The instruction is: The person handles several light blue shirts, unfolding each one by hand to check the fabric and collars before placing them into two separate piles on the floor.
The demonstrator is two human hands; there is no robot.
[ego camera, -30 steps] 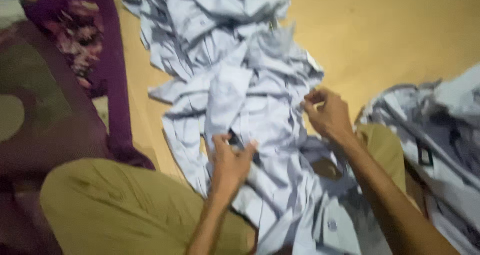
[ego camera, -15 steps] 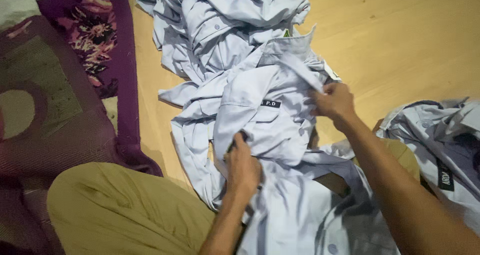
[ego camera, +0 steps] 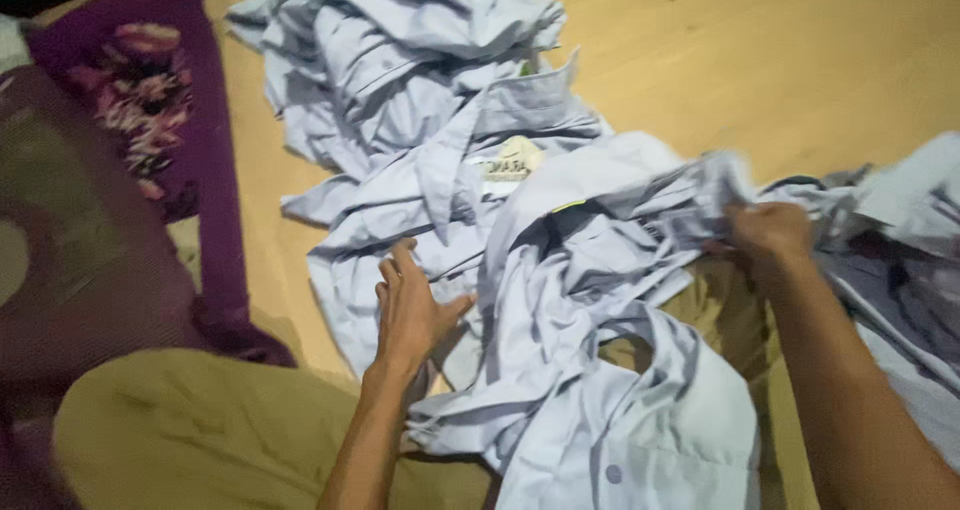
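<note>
The left hand (ego camera: 410,305) lies flat and unclenched, fingers spread, pressing down on the pale blue-grey shirts (ego camera: 430,160) heaped on the wooden floor (ego camera: 800,60). It holds nothing; its palm simply rests on the cloth near the lower edge of the heap, just above the person's khaki-clad knee (ego camera: 180,430).

The right hand (ego camera: 765,235) is clenched around a bunched fold of one shirt (ego camera: 600,270), the cloth blurred where it passes over the fingers. That shirt stretches from the grip down across the person's lap, its buttoned front panel (ego camera: 640,440) lying toward the bottom edge of the view, with one button showing.

Behind it, the heap runs up the middle of the floor toward the far edge, and a cream neck label (ego camera: 512,158) shows inside one collar (its print too small to make out). A second, smaller pile of the same shirts (ego camera: 900,230) sits at the right edge, touching the right forearm.

Along the left edge of the floor lies a purple flowered cloth (ego camera: 160,100), partly over a darker maroon mat (ego camera: 70,270).
</note>
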